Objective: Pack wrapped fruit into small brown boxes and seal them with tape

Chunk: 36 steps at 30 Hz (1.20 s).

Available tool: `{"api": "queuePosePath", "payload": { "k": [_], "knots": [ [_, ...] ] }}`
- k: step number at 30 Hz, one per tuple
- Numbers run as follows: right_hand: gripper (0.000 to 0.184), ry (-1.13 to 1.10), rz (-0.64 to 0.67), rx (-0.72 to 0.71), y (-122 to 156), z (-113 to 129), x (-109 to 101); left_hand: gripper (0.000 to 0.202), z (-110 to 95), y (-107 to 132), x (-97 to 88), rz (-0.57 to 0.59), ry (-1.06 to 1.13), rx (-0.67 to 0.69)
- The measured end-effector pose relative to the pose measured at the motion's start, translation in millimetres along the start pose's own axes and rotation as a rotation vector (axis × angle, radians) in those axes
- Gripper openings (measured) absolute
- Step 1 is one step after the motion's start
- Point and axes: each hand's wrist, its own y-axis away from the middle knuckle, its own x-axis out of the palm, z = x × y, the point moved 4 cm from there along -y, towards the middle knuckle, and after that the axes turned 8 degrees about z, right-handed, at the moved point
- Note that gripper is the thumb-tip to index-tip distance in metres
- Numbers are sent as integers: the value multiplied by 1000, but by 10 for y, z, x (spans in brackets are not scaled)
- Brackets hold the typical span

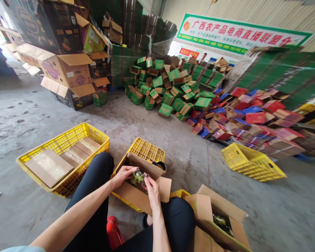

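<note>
Between my two hands is a clear plastic bag of green fruit (138, 177), held above an open cardboard box (164, 189). My left hand (122, 176) pinches the bag's left end, while the fingers of my right hand (152, 187) close on its right end. The box rests on a yellow crate (143, 148) in front of my knees. On that crate, beyond the box, lies a tape dispenser (159, 164) with a black edge. What lies inside the box is mostly hidden by my hands and the bag.
Left stands a yellow basket (65, 135) with taped cartons (49, 167). At right, another open box (203, 207) holds dark packs with green contents (222, 223). A yellow crate (251, 162) sits farther right. Green boxes (165, 109) and red-blue boxes (255, 118) lie piled behind.
</note>
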Motion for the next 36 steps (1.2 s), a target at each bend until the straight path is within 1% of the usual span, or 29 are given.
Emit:
{"api": "queuePosePath", "payload": {
  "k": [3,5,7,9,12,14,15,17,19,21,24,26,28,30,32,34,36],
  "knots": [
    [59,-35,-42,-6,-2,-21,-8,58,54,-43,-32,-88,82,-22],
    [58,-82,-69,6,-7,-55,-18,59,81,-65,-41,-125,132,-35],
    [56,-128,-85,22,-15,-93,-30,59,90,-80,-38,-125,152,-39],
    [54,-169,-98,23,-25,-115,-52,60,88,-94,-30,-95,153,-39],
    [53,-216,-136,-12,-33,-102,-103,66,82,-106,-41,-78,176,-43],
    [50,-237,-143,-45,-30,-70,-129,74,99,-101,-61,-99,213,-97],
    [49,-238,-126,-61,-27,-50,-131,79,116,-92,-65,-102,233,-150],
    [42,-210,-69,-94,-18,-12,-120,90,147,-61,-52,-65,258,-271],
    [30,-123,-15,-137,-3,21,-101,95,151,-23,-28,-5,264,-332],
    [17,-11,11,-192,15,47,-86,87,127,2,-14,32,237,-296],
    [12,62,34,-236,30,63,-65,68,114,7,-21,9,168,-203],
    [12,16,33,-220,31,63,-61,66,130,-8,-30,-31,157,-162],
    [13,-91,3,-182,30,62,-70,67,133,-31,-33,-55,186,-107],
    [20,-218,-34,-142,28,62,-82,68,111,-45,-31,-57,223,-45],
    [33,-293,-69,-117,27,60,-86,70,76,-45,-22,-39,247,2],
    [47,-283,-98,-95,24,47,-81,68,42,-35,-2,7,233,26],
    [55,-218,-103,-57,19,16,-71,58,27,-23,18,52,193,29]
  ]
}}
